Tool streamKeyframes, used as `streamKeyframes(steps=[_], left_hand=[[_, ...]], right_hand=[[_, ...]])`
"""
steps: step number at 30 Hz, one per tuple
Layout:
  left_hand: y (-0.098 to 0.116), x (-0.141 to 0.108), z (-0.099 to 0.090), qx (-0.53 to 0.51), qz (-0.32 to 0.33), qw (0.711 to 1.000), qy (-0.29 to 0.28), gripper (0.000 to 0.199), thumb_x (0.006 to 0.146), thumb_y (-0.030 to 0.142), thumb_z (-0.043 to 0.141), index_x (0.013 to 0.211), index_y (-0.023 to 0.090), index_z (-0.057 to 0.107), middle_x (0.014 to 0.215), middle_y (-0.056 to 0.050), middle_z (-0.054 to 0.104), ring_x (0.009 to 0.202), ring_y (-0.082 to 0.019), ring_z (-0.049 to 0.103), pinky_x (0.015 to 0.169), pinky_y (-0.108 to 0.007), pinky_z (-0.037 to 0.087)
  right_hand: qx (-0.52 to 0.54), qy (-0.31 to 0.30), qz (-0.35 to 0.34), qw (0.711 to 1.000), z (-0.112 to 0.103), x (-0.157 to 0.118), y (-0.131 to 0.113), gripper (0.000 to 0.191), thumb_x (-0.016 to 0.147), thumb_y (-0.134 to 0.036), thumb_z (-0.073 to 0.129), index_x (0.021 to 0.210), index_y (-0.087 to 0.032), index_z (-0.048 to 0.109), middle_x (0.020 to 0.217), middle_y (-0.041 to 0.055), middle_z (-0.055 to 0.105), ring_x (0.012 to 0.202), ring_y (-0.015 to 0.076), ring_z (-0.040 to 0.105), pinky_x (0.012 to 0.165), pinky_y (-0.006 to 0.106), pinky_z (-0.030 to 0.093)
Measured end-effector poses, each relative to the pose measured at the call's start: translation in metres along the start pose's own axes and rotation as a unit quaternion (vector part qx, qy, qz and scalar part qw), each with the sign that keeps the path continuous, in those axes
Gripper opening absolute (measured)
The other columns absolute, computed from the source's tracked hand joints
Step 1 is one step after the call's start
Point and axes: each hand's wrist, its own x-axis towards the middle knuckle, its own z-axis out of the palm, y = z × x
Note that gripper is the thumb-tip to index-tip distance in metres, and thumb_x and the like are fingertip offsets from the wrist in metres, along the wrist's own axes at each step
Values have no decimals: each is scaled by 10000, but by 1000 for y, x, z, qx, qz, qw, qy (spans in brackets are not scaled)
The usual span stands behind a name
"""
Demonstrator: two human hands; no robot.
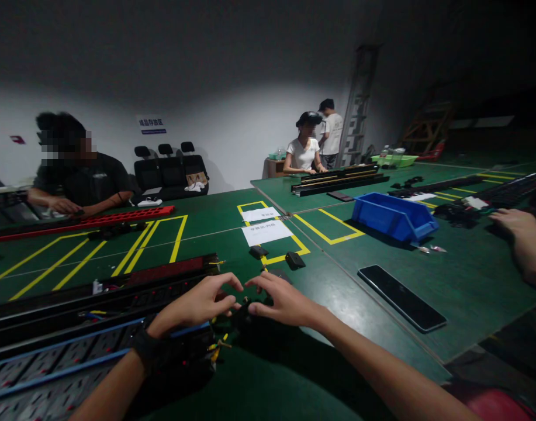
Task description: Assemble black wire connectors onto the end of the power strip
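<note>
My left hand [201, 301], with a dark band at its wrist, reaches over the ends of the long black rails [162, 286]. Its fingers are bent, and what they hold, if anything, is too dark to name. Close by on the right, my right hand [280, 298] curls its fingers and thumb around a small dark thing [245, 307] between the two hands; I cannot make out what it is. Two small black blocks [295, 260] lie just beyond my hands, near a white paper sheet [266, 233]. Yellow wire ends [219, 345] stick out of the rails below my left hand.
On the green table [338, 280] lie a phone [401, 297] and a blue bin [393, 217] to the right. A co-worker's hand [519, 234] rests at the right edge. A red rail [127, 217] lies before a seated person at the left. Two more people are at the back.
</note>
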Motion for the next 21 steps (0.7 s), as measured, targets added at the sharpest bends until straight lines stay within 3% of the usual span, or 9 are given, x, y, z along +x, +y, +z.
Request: streamKeyframes(steps=[4,7,12,16,21], left_hand=[[1,-3,-6,42,14,999,-7,242,933,418,618,998,187,641,999,-62,746,905,-224,736,782,-323,548],[5,-9,-14,148,8,989,-14,206,906,377,606,942,188,680,875,-24,715,795,-189,667,701,-286,474],[14,-22,-16,251,-29,962,-101,178,839,328,687,953,217,767,948,-31,782,873,-216,689,747,-301,460],[18,-25,-8,300,-57,945,-117,143,825,303,752,949,249,799,969,-15,820,940,-245,715,807,-327,460],[19,-23,-6,295,-49,946,-123,112,793,220,784,900,254,789,946,17,814,936,-216,702,792,-294,448]], right_hand=[[31,-12,-40,999,14,2,-5,158,944,-224,773,1093,-205,724,1069,56,704,985,204,667,844,296,492],[25,-31,-39,998,8,4,2,90,921,-119,743,953,-203,733,953,34,734,915,188,670,801,282,465],[-63,10,49,997,-20,3,29,41,896,-171,738,928,-195,747,905,48,738,842,201,660,739,301,427],[-108,32,114,987,-31,1,56,69,931,-242,697,943,-202,753,920,61,761,817,207,664,691,304,397],[-143,49,163,975,-34,0,73,128,949,-319,679,967,-202,729,924,68,752,803,213,649,639,300,352]])
